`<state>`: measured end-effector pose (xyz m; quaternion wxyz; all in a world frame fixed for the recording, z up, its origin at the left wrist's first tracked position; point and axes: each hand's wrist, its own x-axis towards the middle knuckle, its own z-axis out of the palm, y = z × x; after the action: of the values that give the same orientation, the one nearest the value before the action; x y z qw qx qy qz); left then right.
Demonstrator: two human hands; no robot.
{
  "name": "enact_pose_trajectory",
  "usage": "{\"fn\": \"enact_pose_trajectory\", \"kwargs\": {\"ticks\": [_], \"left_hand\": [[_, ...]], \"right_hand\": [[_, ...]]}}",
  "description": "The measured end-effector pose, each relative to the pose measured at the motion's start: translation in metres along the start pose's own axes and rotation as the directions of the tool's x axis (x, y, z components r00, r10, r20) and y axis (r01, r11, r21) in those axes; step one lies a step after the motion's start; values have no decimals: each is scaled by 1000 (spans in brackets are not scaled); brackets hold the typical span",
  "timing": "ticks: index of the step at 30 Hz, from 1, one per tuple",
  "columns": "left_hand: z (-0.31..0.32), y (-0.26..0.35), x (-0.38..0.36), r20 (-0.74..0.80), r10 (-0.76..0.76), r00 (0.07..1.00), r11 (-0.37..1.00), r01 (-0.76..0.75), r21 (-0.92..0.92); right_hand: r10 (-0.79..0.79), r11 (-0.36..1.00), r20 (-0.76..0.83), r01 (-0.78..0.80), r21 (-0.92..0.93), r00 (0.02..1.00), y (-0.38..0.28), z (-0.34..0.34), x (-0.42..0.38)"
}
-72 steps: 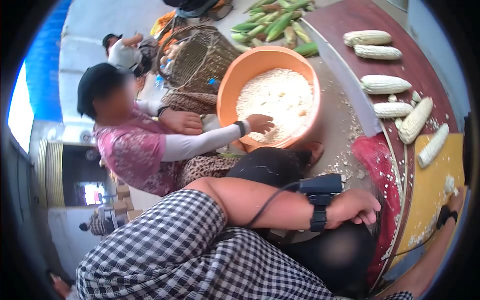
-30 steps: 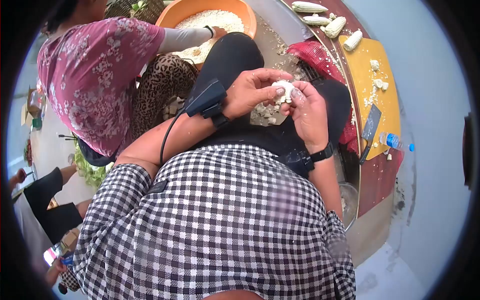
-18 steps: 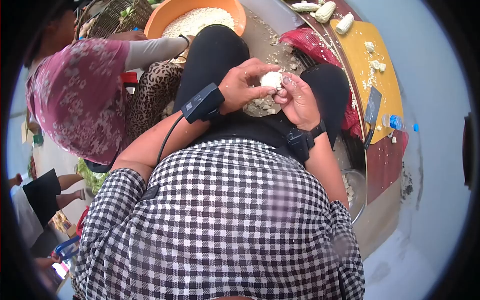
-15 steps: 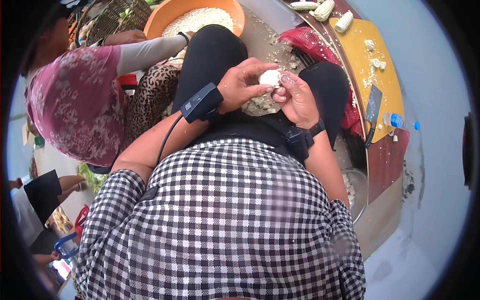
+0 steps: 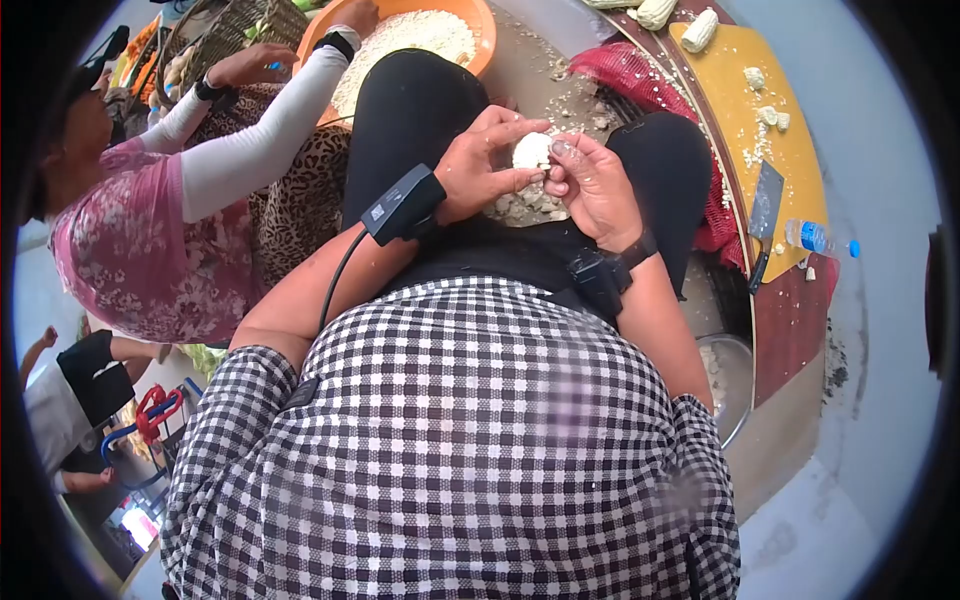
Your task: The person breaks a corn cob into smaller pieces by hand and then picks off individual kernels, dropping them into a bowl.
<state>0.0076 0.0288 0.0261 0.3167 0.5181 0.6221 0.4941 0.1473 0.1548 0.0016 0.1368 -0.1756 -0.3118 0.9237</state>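
Observation:
Between my two hands, above my lap, is a short chunk of white corn cob [image 5: 532,151] with pale kernels on it. My left hand [image 5: 482,168] pinches it from the left between thumb and fingers. From the right, my right hand [image 5: 598,188] presses its thumb against the edge of the chunk, with the fingers curled beneath. Loose cob bits [image 5: 530,206] lie on the ground below, partly hidden by my hands.
An orange basin [image 5: 484,50] of kernels stands ahead, where a co-worker [image 5: 150,240] sits at left. At right, a yellow cutting board [image 5: 805,200] bears a cleaver [image 5: 765,200], corn pieces and a bottle [image 5: 808,236]. A red mesh bag [image 5: 620,75] and metal bowl [image 5: 738,420] lie nearer.
The co-worker has leaned back and lifted an arm over the basin's rim. My hands stay around the cob chunk, which looks slightly turned. The board has shifted a little rightward in view.

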Motion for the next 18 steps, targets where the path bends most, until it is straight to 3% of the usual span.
{"fn": "enact_pose_trajectory", "kwargs": {"ticks": [5, 8, 12, 15, 17, 18], "left_hand": [[8, -4, 5, -44, -29, 999, 999, 30, 14], [6, -3, 3, -48, -28, 998, 999, 29, 24], [9, -5, 4, -59, -7, 998, 1000, 7, 8], [7, -6, 5, -134, -51, 990, 987, 70, 144], [2, -33, 4, -247, -206, 947, 974, 175, -144], [0, -29, 5, -256, -199, 946, 972, 156, -177]], "right_hand": [[19, 999, -4, -19, 42, 1000, -2, -10, 5], [84, 983, -36, -77, 164, 996, -4, -3, 3], [113, 953, 49, -122, 279, 992, -1, -13, 5], [59, 938, 112, -93, 334, 992, -2, -15, 5], [-46, 902, 200, -46, 430, 979, -12, -14, 1], [-87, 927, 89, 48, 372, 992, -14, -14, -3]]}}
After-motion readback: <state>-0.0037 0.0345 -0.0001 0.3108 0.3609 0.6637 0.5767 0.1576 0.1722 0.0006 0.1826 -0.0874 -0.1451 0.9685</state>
